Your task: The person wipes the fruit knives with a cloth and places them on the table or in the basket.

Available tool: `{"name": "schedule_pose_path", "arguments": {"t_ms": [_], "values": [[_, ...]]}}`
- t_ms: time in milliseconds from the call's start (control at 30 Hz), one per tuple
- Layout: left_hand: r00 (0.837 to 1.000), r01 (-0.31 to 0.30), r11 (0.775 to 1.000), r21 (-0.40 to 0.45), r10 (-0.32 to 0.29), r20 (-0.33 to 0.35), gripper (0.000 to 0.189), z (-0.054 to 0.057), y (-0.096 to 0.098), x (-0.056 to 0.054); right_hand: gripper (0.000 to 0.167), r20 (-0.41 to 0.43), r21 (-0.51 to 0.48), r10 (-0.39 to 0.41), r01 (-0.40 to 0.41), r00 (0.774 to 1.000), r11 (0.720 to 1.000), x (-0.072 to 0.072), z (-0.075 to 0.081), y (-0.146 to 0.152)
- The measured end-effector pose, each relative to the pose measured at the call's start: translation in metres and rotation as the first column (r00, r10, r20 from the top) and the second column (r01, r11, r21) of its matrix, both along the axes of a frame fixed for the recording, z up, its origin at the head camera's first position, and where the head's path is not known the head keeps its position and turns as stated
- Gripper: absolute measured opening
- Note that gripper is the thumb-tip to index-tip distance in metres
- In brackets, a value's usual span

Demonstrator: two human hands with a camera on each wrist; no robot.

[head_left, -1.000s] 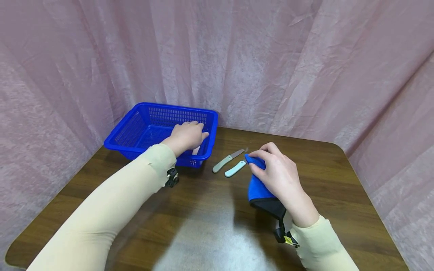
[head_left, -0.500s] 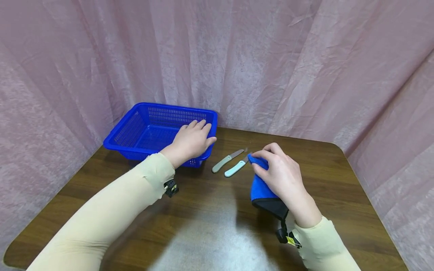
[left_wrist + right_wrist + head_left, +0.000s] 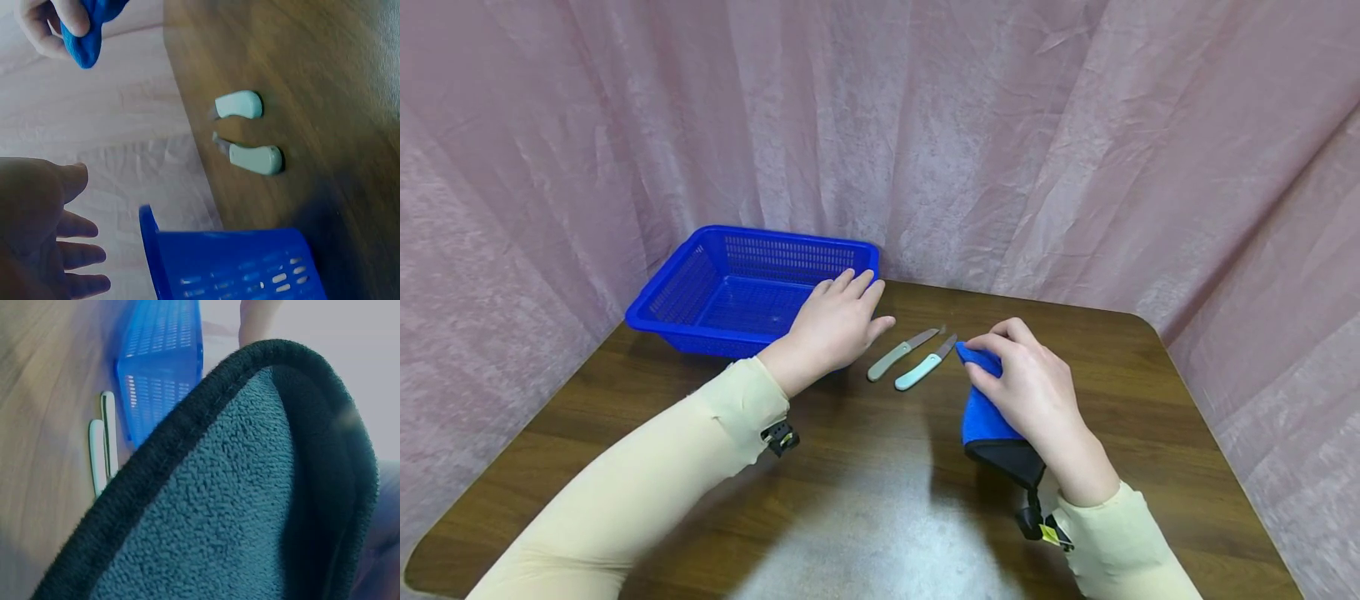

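My left hand (image 3: 831, 325) is over the right part of the blue plastic basket (image 3: 658, 325), fingers straight and spread, with nothing in its grasp. In the left wrist view, the fingers (image 3: 78, 255) are apart from the basket's wall. My right hand (image 3: 1030, 379) pinches a blue cloth (image 3: 988, 421) with a black edge; it hangs above the table, and its grey side fills the right wrist view. Between the hands lie two small knives, blades pointing away: one with a grey-green handle (image 3: 887, 364), one with a mint handle (image 3: 917, 374).
The brown wooden table (image 3: 865, 467) has rounded corners. A pink curtain (image 3: 1000, 150) hangs right behind it and along the sides. My left hand hides the basket's right end and part of its inside.
My left hand has risen from inside the basket and moved right, its fingers spreading. The right hand has shifted slightly right with the cloth, uncovering the mint knife's blade.
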State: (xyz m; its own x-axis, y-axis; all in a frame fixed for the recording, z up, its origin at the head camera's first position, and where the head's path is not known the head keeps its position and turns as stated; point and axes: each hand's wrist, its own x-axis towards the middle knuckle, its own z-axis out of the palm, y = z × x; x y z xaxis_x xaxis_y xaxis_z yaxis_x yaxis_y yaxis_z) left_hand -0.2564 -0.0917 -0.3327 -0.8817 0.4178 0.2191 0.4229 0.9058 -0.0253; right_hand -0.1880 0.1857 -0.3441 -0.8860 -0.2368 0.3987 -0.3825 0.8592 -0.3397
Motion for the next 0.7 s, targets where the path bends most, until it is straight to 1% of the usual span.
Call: {"name": "schedule_pose_path", "arguments": {"t_ms": [100, 300, 500, 600, 700], "values": [[0.999, 0.028, 1.000, 0.008, -0.028, -0.039, 0.065, -0.001, 0.004, 0.005, 0.025, 0.010, -0.001, -0.005, 0.005, 1.000, 1.000, 0.000, -0.001, 0.002], [0.994, 0.071, 0.997, 0.002, -0.070, -0.082, 0.064, -0.002, 0.011, 0.015, 0.025, 0.017, -0.002, -0.014, 0.014, 1.000, 1.000, 0.001, -0.002, 0.006], [0.981, 0.126, 0.992, -0.002, -0.125, -0.148, 0.061, -0.006, 0.017, 0.024, 0.025, 0.011, 0.005, -0.017, 0.017, 1.000, 1.000, 0.001, -0.004, 0.009], [0.980, 0.139, 0.990, -0.002, -0.138, -0.145, 0.061, -0.007, 0.020, 0.028, 0.026, 0.013, 0.009, -0.021, 0.021, 1.000, 1.000, 0.001, -0.004, 0.011], [0.983, 0.141, 0.990, 0.003, -0.140, -0.115, 0.062, -0.009, 0.024, 0.032, 0.026, 0.018, 0.015, -0.024, 0.024, 1.000, 1.000, 0.001, -0.005, 0.013]]}}
